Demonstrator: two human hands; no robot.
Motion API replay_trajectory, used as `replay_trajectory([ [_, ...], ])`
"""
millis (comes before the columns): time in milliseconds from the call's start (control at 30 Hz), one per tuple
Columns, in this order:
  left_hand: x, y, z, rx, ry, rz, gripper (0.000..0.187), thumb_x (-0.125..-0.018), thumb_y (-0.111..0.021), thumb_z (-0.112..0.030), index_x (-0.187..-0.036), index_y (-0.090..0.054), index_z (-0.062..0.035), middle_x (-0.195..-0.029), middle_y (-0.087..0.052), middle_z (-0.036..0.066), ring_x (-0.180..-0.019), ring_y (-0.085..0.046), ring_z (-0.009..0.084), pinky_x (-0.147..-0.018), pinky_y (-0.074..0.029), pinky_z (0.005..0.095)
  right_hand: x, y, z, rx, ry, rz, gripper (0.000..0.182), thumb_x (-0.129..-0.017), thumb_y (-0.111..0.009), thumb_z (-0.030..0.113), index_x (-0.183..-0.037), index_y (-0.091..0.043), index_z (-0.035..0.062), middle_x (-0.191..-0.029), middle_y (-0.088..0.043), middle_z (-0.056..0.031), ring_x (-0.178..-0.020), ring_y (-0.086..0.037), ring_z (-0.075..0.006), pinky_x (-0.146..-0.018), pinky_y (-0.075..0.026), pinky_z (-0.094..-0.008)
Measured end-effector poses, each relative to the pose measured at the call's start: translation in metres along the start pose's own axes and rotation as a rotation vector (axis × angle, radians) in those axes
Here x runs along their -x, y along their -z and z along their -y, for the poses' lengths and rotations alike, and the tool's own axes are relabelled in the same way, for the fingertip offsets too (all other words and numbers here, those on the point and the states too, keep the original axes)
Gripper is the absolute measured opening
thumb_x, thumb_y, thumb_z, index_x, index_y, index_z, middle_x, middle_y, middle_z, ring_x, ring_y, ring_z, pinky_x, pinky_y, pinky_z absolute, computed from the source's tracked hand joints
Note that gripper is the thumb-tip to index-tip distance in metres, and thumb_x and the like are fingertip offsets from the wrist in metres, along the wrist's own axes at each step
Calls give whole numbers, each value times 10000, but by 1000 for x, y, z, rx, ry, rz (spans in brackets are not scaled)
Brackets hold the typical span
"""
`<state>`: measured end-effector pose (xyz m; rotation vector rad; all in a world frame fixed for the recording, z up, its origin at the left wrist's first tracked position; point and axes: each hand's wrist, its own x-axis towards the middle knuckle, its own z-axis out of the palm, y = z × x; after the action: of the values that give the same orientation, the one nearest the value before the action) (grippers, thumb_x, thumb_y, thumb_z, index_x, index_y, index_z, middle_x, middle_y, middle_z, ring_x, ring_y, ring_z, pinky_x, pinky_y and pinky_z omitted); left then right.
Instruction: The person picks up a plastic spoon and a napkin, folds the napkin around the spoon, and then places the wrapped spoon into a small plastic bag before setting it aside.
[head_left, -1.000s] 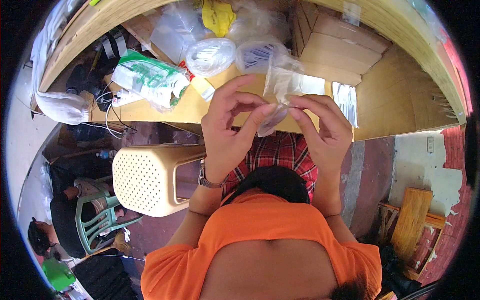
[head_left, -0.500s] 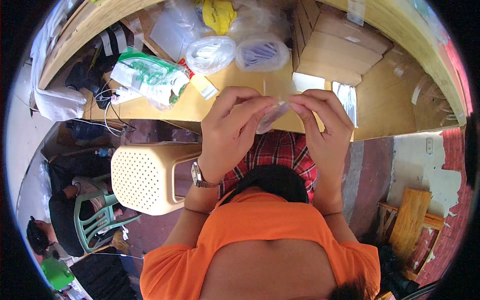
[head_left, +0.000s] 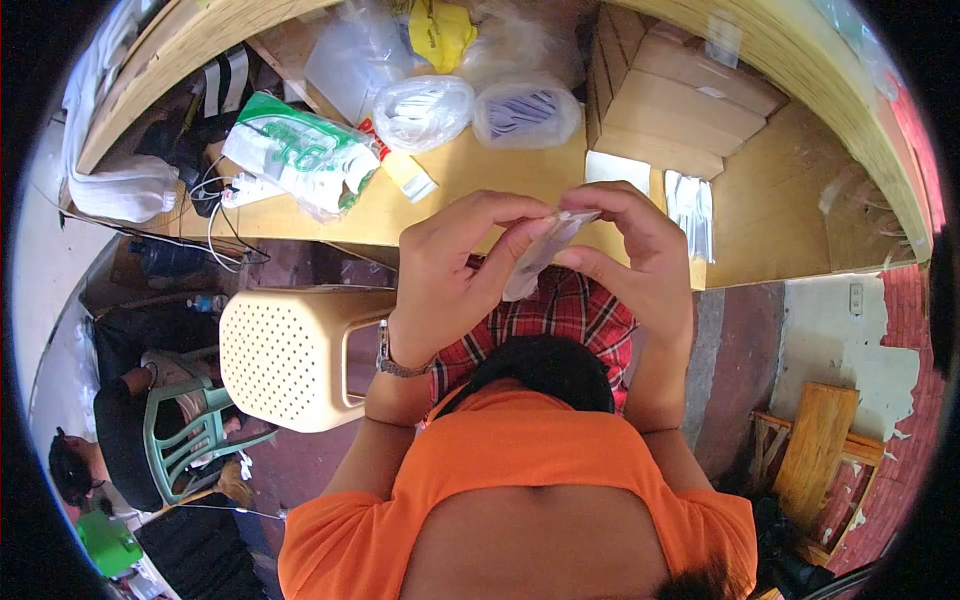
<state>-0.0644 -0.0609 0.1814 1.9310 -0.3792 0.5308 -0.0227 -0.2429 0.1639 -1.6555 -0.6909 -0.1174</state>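
Note:
A small clear plastic bag (head_left: pixel 536 262) hangs tilted between my two hands, over the red plaid cloth on my lap. Something pale shows inside it, but I cannot make out what. My left hand (head_left: pixel 455 265), with a metal watch on the wrist, pinches the bag's left edge near the top between thumb and fingers. On the other side, my right hand (head_left: pixel 640 245) arches around the bag's upper right end. Its index finger is at the top edge, and its thumb meets the side lower down, with a gap between the two.
On the table (head_left: pixel 480 170) stand two plastic bags of white pieces (head_left: pixel 422 112) and [striped pieces] (head_left: pixel 525 112). A green-and-white pack (head_left: pixel 300 150), a narrow box (head_left: pixel 408 175), silvery packets (head_left: pixel 688 215) and cardboard boxes (head_left: pixel 680 100) are around them. A beige stool (head_left: pixel 290 355) is left; a person sits beyond.
The small bag is now turned more upright and shows more fully. My right thumb has moved down and away from the index finger; earlier both pinched the bag's top edge.

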Motion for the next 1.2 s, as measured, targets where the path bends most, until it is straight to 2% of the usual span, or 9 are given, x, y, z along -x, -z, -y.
replay_trajectory([
  [333, -3, 2, -1, 21, -60, -23, 129, -764, -667, 29, -889, -650, 5, -852, -662, 99, -784, -631, 181, -701, -487, 268, 4, -11, -10, 8, -110, 20, 285, -704, -761, 97, -958, -653, 26, -896, -664, -80, -834, -625, -158, -752, -484, -287],
  [533, -1, 4, -1, 41, -9, -37, 239, -795, -643, 24, -1029, -609, -12, -859, -653, 94, -772, -622, 148, -701, -492, 245, 2, -11, -2, 87, -49, -19, 216, -715, -743, 65, -907, -656, 19, -846, -666, -88, -814, -633, -200, -741, -487, -290],
  [633, 7, 4, 11, 176, 30, -134, 308, -879, -591, -72, -1174, -517, -26, -855, -636, 105, -740, -632, 178, -623, -525, 268, 2, -10, 1, 173, 94, -82, 224, -682, -752, 72, -884, -662, 36, -863, -672, -93, -812, -635, -212, -750, -485, -324],
  [733, 12, 16, 6, 649, 492, -75, 387, -961, -472, -187, -1296, -350, -35, -888, -631, 153, -765, -643, 203, -642, -541, 299, -2, -2, 3, 339, 497, -123, 194, -685, -730, 112, -873, -686, 103, -907, -684, -58, -850, -643, -185, -773, -465, -350],
  [767, 13, 21, 7, 673, 600, 52, 509, -987, -386, -284, -1391, -169, -63, -922, -620, 217, -802, -655, 253, -690, -549, 349, -1, 1, 10, 419, 524, -91, 190, -695, -713, 128, -883, -688, 128, -928, -683, -41, -872, -641, -171, -785, -453, -347],
  [900, 27, 13, 15, 1350, 617, 238, 723, -952, -477, -254, -1452, 32, -136, -1149, -546, 279, -1016, -603, 322, -839, -511, 397, 15, -1, 37, 616, 570, 13, 140, -719, -704, 178, -855, -671, 189, -945, -685, 18, -897, -638, -158, -798, -427, -344],
  [1000, 24, 4, 1, 1163, 548, 183, 842, -871, -543, -335, -1454, 8, -77, -1213, -484, 334, -1162, -493, 411, -942, -439, 442, 22, -6, 36, 636, 593, 58, 143, -724, -715, 172, -852, -667, 214, -955, -685, 47, -919, -633, -144, -829, -417, -340],
  [1100, 16, 8, -3, 1270, 601, 198, 879, -817, -574, -160, -1454, 25, -73, -1271, -421, 354, -1233, -402, 454, -992, -392, 454, 23, -9, 32, 654, 609, 88, 159, -718, -716, 161, -860, -672, 216, -957, -684, 50, -945, -627, -141, -852, -411, -339],
  [1200, 16, 4, 4, 1310, 405, 197, 875, -849, -535, 28, -1455, 77, -135, -1280, -437, 323, -1219, -460, 349, -943, -440, 378, 23, -10, 25, 674, 635, 83, 173, -707, -721, 155, -864, -677, 212, -960, -684, 50, -965, -621, -142, -867, -409, -339],
])
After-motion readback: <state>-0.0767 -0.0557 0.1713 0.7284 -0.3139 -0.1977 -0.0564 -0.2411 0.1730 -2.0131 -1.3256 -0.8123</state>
